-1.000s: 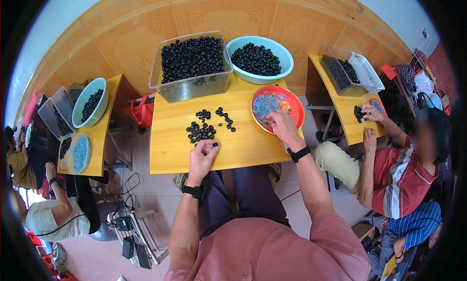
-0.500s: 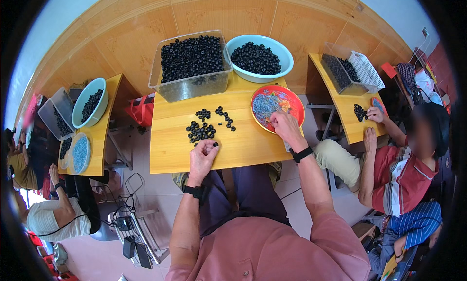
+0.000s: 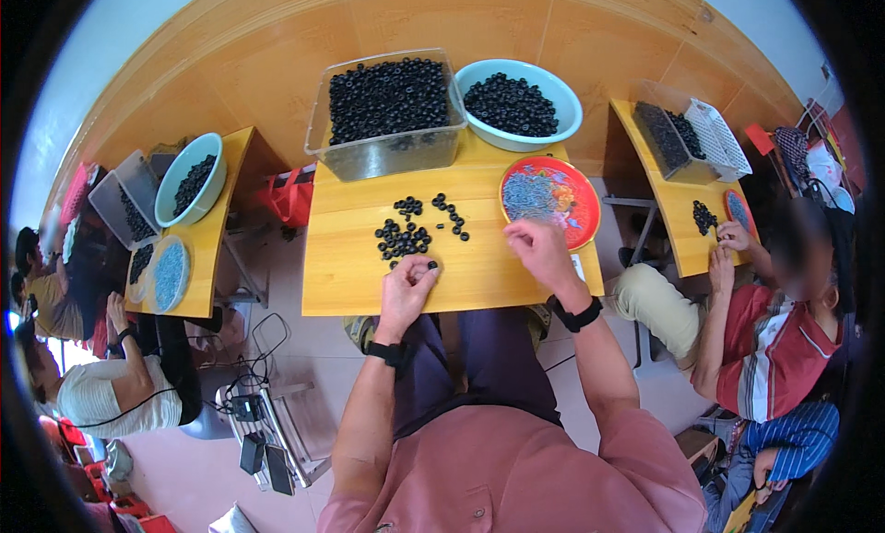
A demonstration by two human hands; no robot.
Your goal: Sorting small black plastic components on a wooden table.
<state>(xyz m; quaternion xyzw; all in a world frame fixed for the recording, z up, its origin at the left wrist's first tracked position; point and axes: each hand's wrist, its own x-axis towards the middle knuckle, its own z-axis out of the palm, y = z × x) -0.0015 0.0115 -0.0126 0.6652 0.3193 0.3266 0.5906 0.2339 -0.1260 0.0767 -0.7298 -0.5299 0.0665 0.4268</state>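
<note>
My left hand [image 3: 406,289] is closed near the table's front edge, with a small black ring-shaped part [image 3: 432,266] pinched between thumb and fingertips. Just beyond it lies a loose group of the same black parts [image 3: 402,242], with a few strays to their right. My right hand [image 3: 542,254] hovers at the near left rim of a red plate [image 3: 581,224]. Its thumb and fingers are pressed together, and whatever they hold is too small to make out. Many small, thin bluish pieces [image 3: 527,195] cover the plate's left half.
At the table's back stand a clear plastic bin [image 3: 392,157] and a light blue basin [image 3: 573,118], both full of black parts. Co-workers sit at a left table [image 3: 205,275] and a right table [image 3: 682,247] with similar containers. A metal stand with cables [image 3: 277,441] is at lower left.
My right hand has drawn back from over the plate toward its near left rim. My left hand still holds the black part. The whole view has shifted slightly.
</note>
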